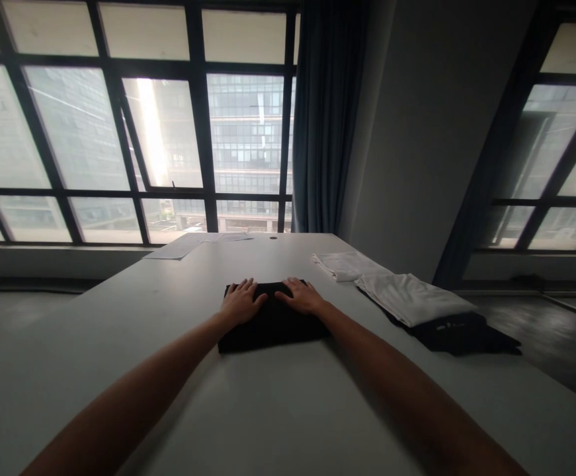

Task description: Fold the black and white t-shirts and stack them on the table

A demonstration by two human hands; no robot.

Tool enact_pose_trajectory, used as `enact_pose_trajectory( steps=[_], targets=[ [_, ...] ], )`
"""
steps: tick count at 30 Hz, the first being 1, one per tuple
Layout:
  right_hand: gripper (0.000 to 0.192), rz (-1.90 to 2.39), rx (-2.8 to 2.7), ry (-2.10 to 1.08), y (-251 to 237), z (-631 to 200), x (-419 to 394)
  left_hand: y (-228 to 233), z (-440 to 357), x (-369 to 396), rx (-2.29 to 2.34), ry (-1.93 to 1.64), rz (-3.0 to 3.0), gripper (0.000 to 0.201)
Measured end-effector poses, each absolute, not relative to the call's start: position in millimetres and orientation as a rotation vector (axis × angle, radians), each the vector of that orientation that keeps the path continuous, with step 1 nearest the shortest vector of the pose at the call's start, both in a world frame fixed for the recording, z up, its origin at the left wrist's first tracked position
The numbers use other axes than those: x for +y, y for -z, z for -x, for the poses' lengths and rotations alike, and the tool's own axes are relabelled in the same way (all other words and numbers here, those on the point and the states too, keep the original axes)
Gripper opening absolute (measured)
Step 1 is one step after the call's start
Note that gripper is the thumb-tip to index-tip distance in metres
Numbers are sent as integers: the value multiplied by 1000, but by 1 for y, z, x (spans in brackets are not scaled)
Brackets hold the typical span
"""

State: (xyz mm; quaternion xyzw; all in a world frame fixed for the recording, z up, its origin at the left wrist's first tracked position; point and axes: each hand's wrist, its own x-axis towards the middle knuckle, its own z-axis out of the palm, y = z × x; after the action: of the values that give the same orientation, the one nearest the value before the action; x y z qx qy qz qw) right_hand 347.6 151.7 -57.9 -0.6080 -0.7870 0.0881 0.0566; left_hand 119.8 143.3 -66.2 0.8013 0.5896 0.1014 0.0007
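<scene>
A folded black garment (272, 330) lies flat as a neat rectangle on the white table (278, 403); its exact kind I cannot tell. My left hand (242, 301) rests palm down on its far left part, fingers spread. On the far right part lies my right hand (301, 297), also flat with fingers apart. Both thumbs point inward toward each other over the dark cloth. Neither hand grips the fabric; they only touch its top.
Right of the hands, a folded white cloth (350, 265) lies beside a pile with a white garment (411, 299) over black clothes (459, 334). Paper sheets (178, 247) lie at the table's far left. Behind stand windows and a dark curtain (325, 119).
</scene>
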Motion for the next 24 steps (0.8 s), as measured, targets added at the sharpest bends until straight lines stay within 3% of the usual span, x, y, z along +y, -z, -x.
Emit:
enact_pose_trajectory(
  steps=[9, 24],
  targets=[
    [80, 1925, -2375, -305, 57, -345, 160, 64, -113, 166, 1927, -254, -2448, 67],
    [68, 1750, -2448, -159, 60, -325, 104, 81, -136, 78, 1492, -357, -2726, 65]
  ],
)
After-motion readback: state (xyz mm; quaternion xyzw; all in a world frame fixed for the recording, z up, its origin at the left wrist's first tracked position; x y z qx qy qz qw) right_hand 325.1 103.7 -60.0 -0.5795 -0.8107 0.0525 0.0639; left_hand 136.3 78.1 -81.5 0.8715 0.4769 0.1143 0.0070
